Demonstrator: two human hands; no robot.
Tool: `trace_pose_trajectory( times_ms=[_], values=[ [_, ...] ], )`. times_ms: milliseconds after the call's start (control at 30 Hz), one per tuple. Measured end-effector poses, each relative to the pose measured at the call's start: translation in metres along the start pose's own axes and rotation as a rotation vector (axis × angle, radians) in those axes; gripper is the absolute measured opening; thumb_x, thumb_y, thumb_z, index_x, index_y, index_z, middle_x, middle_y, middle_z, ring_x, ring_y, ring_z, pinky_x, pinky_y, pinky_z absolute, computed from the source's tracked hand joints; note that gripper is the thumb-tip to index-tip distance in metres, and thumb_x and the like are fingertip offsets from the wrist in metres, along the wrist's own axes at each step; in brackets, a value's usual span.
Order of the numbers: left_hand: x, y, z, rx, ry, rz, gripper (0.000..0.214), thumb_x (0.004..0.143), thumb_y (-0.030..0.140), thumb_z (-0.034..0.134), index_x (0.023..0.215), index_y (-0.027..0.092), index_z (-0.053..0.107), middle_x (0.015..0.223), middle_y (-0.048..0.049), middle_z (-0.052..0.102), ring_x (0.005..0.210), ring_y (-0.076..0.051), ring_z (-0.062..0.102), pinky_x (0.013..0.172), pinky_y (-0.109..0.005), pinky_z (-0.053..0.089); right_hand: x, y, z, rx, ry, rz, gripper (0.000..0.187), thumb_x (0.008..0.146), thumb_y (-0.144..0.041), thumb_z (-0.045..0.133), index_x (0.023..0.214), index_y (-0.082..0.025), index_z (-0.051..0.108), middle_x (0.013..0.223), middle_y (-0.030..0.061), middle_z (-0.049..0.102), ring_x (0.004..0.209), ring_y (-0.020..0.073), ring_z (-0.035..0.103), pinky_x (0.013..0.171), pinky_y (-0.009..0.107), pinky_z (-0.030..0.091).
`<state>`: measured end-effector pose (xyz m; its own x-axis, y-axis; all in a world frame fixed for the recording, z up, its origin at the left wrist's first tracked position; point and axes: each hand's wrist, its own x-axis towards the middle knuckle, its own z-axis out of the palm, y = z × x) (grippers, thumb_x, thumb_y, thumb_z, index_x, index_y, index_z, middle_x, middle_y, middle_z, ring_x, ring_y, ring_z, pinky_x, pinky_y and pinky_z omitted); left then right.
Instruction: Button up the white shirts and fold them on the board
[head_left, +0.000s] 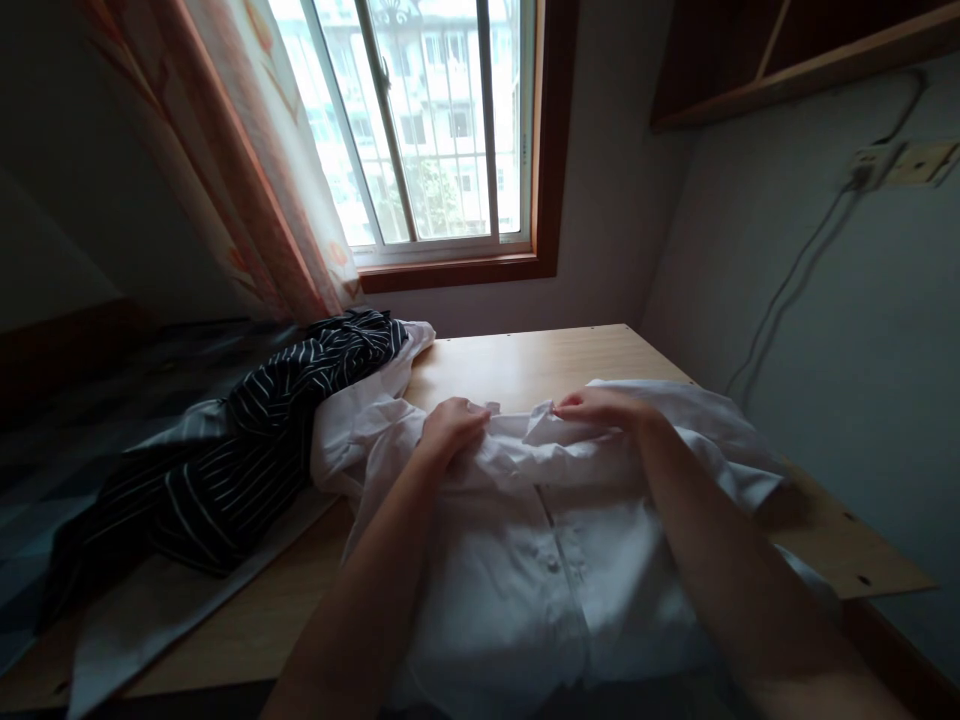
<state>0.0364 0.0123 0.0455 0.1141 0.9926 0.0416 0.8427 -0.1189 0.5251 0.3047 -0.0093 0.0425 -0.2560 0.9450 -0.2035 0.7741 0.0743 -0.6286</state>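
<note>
A white button-up shirt [517, 550] lies spread over the wooden table, its collar toward the window and its buttoned front facing up. My left hand [456, 425] is closed on the left side of the collar, with the fingers partly hidden by the back of the hand. At the collar's other side, my right hand [600, 407] pinches the fabric near a raised collar point. One sleeve bunches up at the left, and the other stretches toward the table's right edge.
Black-and-white striped clothing [300, 390] is heaped at the left, over more white cloth. The wooden table [517, 365] reaches to the wall under the window. A power cord [784, 285] hangs down the right wall, and an orange curtain [225, 150] hangs at the left.
</note>
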Motion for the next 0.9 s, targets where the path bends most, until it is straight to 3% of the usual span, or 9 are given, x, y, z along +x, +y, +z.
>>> trace_pose_trajectory(
  times_ms=[100, 167, 333, 400, 500, 600, 900],
  values=[
    [-0.010, 0.008, -0.008, 0.173, -0.134, 0.041, 0.038, 0.070, 0.056, 0.065, 0.067, 0.018, 0.070, 0.060, -0.0061, 0.066, 0.061, -0.022, 0.062, 0.055, -0.027, 0.036, -0.010, -0.004, -0.009, -0.006, -0.187, -0.015, 0.041, 0.071, -0.057, 0.066, 0.077, -0.017, 0.072, 0.064, 0.0005, 0.061, 0.057, 0.0127, 0.049, 0.052, 0.025, 0.032],
    [-0.015, 0.013, -0.010, 0.254, -0.158, 0.077, 0.038, 0.069, 0.057, 0.065, 0.067, 0.019, 0.072, 0.062, -0.0067, 0.068, 0.060, -0.021, 0.061, 0.056, -0.028, 0.035, -0.012, -0.009, -0.009, -0.080, -0.207, 0.018, 0.035, 0.067, -0.051, 0.070, 0.077, -0.017, 0.072, 0.062, -0.0002, 0.060, 0.056, 0.0124, 0.049, 0.052, 0.024, 0.032],
    [-0.016, 0.016, -0.001, 0.323, 0.010, 0.107, 0.050, 0.081, 0.063, 0.050, 0.072, 0.021, 0.075, 0.073, -0.0113, 0.072, 0.067, -0.023, 0.064, 0.059, -0.029, 0.036, -0.005, -0.013, 0.003, -0.122, -0.117, 0.049, 0.028, 0.064, -0.043, 0.072, 0.078, -0.018, 0.072, 0.062, -0.0002, 0.062, 0.055, 0.0126, 0.050, 0.050, 0.024, 0.030],
    [-0.011, 0.014, 0.003, 0.295, 0.117, 0.150, 0.050, 0.084, 0.061, 0.046, 0.075, 0.021, 0.075, 0.077, -0.0115, 0.073, 0.069, -0.022, 0.063, 0.060, -0.028, 0.035, -0.002, -0.010, 0.006, -0.094, -0.006, 0.015, 0.029, 0.069, -0.046, 0.068, 0.076, -0.017, 0.072, 0.061, 0.0004, 0.062, 0.053, 0.0122, 0.049, 0.050, 0.025, 0.029],
    [-0.003, 0.007, 0.005, 0.171, 0.206, 0.195, 0.046, 0.088, 0.056, 0.046, 0.078, 0.020, 0.073, 0.075, -0.0085, 0.071, 0.067, -0.020, 0.060, 0.059, -0.027, 0.032, 0.004, -0.005, 0.007, -0.078, 0.219, -0.088, 0.045, 0.079, -0.057, 0.055, 0.070, -0.016, 0.070, 0.058, 0.0017, 0.060, 0.053, 0.0128, 0.047, 0.051, 0.026, 0.028],
    [0.005, -0.003, 0.006, -0.020, 0.285, 0.156, 0.040, 0.088, 0.051, 0.048, 0.076, 0.019, 0.069, 0.067, -0.0038, 0.066, 0.064, -0.017, 0.056, 0.057, -0.026, 0.031, 0.007, -0.004, 0.006, -0.039, 0.419, -0.148, 0.054, 0.083, -0.062, 0.046, 0.074, -0.015, 0.072, 0.062, 0.0030, 0.063, 0.059, 0.0151, 0.052, 0.053, 0.026, 0.030],
    [0.026, -0.011, 0.009, -0.930, 0.482, 0.009, 0.027, 0.084, 0.044, 0.057, 0.083, 0.016, 0.060, 0.066, 0.0000, 0.059, 0.058, -0.012, 0.055, 0.056, -0.022, 0.042, -0.003, -0.034, 0.012, -0.097, 1.022, 0.057, 0.053, 0.092, -0.053, 0.038, 0.074, -0.016, 0.071, 0.075, 0.0131, 0.071, 0.073, 0.0227, 0.061, 0.063, 0.029, 0.037]
  ],
)
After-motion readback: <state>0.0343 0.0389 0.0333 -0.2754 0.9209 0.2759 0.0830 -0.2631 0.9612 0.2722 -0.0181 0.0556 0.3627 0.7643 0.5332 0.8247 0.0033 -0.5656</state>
